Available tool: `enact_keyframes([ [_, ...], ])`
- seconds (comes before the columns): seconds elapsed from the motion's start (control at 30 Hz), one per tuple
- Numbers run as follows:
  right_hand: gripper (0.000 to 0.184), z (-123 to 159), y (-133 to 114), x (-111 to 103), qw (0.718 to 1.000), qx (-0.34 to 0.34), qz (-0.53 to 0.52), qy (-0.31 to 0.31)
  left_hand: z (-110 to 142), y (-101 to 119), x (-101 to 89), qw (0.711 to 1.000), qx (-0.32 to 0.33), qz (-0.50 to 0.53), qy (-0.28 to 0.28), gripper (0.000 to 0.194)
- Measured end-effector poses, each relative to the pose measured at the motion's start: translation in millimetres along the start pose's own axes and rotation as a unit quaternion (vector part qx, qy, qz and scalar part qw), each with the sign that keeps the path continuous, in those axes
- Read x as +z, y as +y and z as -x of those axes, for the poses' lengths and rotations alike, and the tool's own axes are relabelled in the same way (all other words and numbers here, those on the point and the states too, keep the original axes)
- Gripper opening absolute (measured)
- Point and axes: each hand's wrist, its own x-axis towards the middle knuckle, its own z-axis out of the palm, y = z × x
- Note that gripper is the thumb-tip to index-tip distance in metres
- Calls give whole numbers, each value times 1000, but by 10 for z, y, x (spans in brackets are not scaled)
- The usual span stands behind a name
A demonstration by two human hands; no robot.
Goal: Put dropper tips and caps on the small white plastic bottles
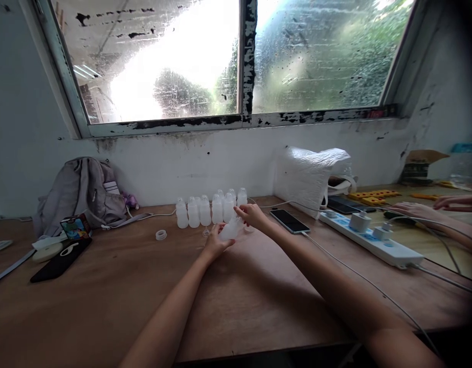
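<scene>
I have the left hand (217, 241) curled around a translucent white plastic bottle (228, 231), its fingers and thumb closed on the sides. The bottle is tilted just above the brown wooden table (143, 296), its upper end leaning towards the right hand (251, 214). That right hand has its fingertips drawn nearly together at the bottle's upper end; from my view I cannot tell whether they pinch the bottle itself or a small part on it.

Just behind the hands I see a group of upright frosted white bottles with clear domed tops (205, 210), standing close together near the wall. A small clear round plastic piece (206, 231) lies beside the left hand, and a white plastic ring (161, 234) lies further to the left on the table.

To the right I make out a dark-screened phone (290, 221) with a white cable plugged in, then a long white power strip (369, 238). A grey fabric backpack (80, 189) rests against the wall on the left. At the far right, a co-worker's hands (416, 210) show at the edge of my view.
</scene>
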Motion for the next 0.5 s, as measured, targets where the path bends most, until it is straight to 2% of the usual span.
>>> enact_keyframes([
  [0.2, 38, 37, 114, 193, 994, 24, -59, 83, -27, -28, -31, 999, -45, -16, -6, 47],
  [0.5, 35, 210, 217, 386, 975, 83, -194, 72, -14, -20, -21, 999, -11, -32, -29, 49],
])
